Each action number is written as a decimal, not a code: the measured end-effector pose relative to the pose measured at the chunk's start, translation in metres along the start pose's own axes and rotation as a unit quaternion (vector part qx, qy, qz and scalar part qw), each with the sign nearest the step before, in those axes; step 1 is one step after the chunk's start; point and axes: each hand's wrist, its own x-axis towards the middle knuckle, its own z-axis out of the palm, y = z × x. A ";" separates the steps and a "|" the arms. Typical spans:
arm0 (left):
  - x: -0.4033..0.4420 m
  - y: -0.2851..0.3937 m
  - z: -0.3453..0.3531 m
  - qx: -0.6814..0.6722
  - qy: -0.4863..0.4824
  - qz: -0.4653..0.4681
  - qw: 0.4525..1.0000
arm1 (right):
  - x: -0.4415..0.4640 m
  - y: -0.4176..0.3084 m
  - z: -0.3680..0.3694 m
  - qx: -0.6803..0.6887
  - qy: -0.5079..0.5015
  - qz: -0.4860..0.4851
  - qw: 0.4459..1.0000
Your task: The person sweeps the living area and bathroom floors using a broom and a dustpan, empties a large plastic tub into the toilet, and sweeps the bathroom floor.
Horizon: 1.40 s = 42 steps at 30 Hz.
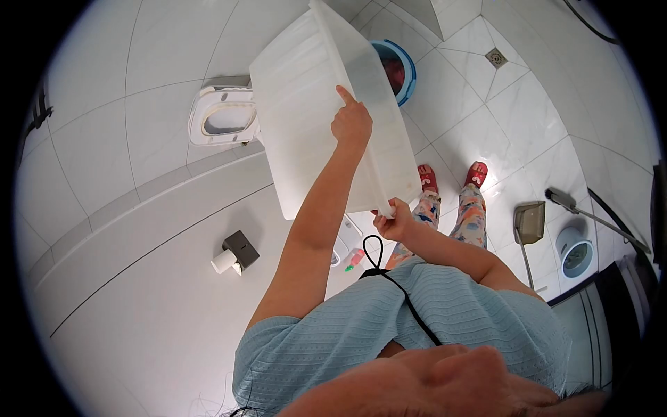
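A large, whitish, translucent plastic bin hangs tilted on its side in front of me, its long rim running from the top of the view down toward my body. My left hand is closed at the middle of that rim, with the index finger stretched out along it. At the bin's near corner, my right hand is wrapped round the rim. Behind the bin, partly covered by it, a blue bucket stands on the floor with something dark red inside.
Left of the bin is a toilet seat; nearer, a dark dispenser holds white paper. A pink bottle lies below the bin. To the right are a floor drain, a long-handled dustpan, a broom and a light blue bin.
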 end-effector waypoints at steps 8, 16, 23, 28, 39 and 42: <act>-0.005 -0.013 0.001 -0.010 -0.030 -0.020 0.999 | 0.009 -0.002 -0.012 0.009 0.040 -0.008 0.999; -0.034 -0.054 0.024 -0.136 -0.039 -0.014 0.990 | 0.013 -0.011 -0.048 -0.055 0.097 -0.036 0.993; -0.036 -0.044 0.026 -0.245 0.017 0.047 0.968 | 0.006 -0.041 -0.045 -0.108 0.097 -0.055 0.988; 0.020 -0.029 0.027 -0.252 0.043 0.085 0.963 | 0.044 -0.064 -0.016 -0.089 -0.006 -0.052 0.995; 0.062 0.016 0.013 -0.043 -0.003 0.132 0.990 | 0.041 -0.042 0.051 -0.295 0.137 -0.115 0.939; 0.073 0.015 0.023 0.017 0.044 0.138 0.989 | 0.023 -0.057 0.023 -0.339 0.095 -0.082 0.932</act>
